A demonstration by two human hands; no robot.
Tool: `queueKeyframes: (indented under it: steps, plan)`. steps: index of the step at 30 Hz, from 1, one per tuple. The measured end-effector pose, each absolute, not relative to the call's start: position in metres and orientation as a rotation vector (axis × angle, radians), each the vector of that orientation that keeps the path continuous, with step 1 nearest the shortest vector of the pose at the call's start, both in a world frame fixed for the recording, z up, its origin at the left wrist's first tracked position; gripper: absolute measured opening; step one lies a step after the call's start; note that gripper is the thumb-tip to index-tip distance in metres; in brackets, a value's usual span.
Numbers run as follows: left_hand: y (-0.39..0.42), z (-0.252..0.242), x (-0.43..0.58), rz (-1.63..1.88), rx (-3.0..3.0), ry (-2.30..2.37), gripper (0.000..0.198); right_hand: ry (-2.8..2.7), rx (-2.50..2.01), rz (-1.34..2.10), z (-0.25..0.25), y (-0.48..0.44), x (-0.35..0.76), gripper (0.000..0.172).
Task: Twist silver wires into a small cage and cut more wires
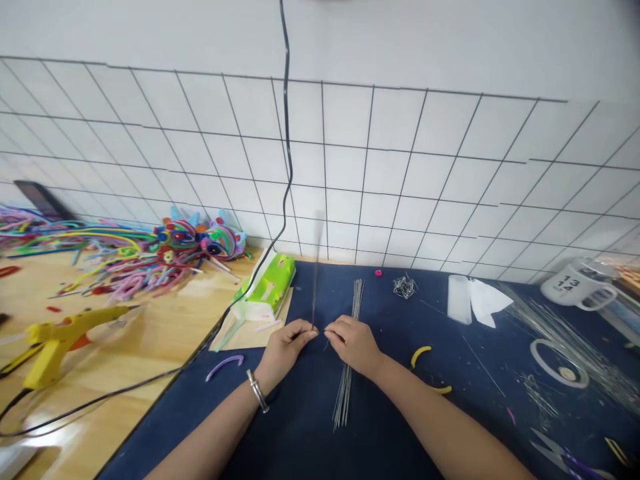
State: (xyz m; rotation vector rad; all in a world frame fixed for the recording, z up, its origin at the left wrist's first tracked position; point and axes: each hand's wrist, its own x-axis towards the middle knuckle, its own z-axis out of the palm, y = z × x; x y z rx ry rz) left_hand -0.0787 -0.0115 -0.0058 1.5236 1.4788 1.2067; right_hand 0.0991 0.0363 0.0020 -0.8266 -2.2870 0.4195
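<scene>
My left hand (290, 343), with a silver bracelet (257, 392) at the wrist, pinches a thin wire (315, 287) between thumb and forefinger. The wire stands up from the fingertips and blurs towards its top. Just to the right, my right hand (354, 341) is closed in a pinch, its fingertips a small gap from the left ones. A short bit of thin wire seems to show below them, but what they grip is too small to make out. Beneath the right hand a bundle of straight wires (343, 400) lies lengthwise on the dark blue mat (305, 427).
Yellow curved handles (421, 355) show beside my right forearm. Rightward lie clipped wire pieces (404, 287), more long wires (575, 340), a white ring (535, 347), scissors (560, 453) and a mug (575, 287). Leftward are a green packet (273, 280), a yellow glue gun (60, 340), pipe cleaners (110, 247) and a black cable (287, 133).
</scene>
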Motion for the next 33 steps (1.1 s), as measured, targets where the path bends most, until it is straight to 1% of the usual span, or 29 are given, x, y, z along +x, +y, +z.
queueKeyframes:
  steps: [16, 23, 26, 33]
  plan:
    - [-0.008, -0.012, -0.084, 1.153, 1.563, 1.416, 0.018, -2.276, -0.808, 0.427, -0.001, 0.032, 0.097, 0.019]
    - [-0.010, -0.012, -0.081, 1.094, 1.671, 1.399, 0.019, -2.111, -0.828, 0.624, 0.002, 0.030, 0.092, 0.017]
    - [-0.012, -0.013, -0.077, 1.071, 1.763, 1.398, 0.020, -2.043, -0.767, 0.725, 0.005, 0.028, 0.089, 0.013]
    - [-0.017, -0.010, -0.073, 1.108, 1.771, 1.395, 0.018, -2.003, -0.734, 0.887, 0.012, 0.025, 0.090, 0.010]
